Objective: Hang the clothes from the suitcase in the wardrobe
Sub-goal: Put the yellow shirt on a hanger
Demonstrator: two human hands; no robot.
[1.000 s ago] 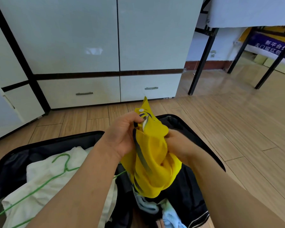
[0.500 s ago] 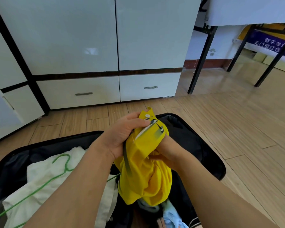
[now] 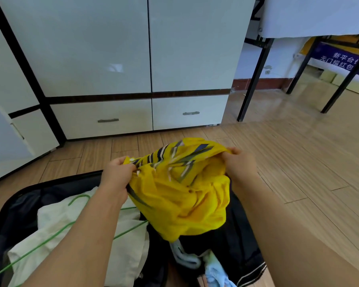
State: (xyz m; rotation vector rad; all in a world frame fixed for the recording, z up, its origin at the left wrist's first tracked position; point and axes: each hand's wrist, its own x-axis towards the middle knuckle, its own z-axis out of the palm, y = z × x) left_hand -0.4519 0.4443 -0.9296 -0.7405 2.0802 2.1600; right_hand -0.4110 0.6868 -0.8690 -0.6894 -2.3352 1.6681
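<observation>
- Left hand and right hand each pinch the yellow shirt, stretched above the suitcase.
- Step looks like finding the collar.
- Next: thread the hanger; wardrobe shut.

Both forearms reach forward, bare. The left hand and right hand are held apart, fingers curled, pinching cloth.

Bright daylight, glare on wardrobe doors, wide-angle edge bowing.
</observation>
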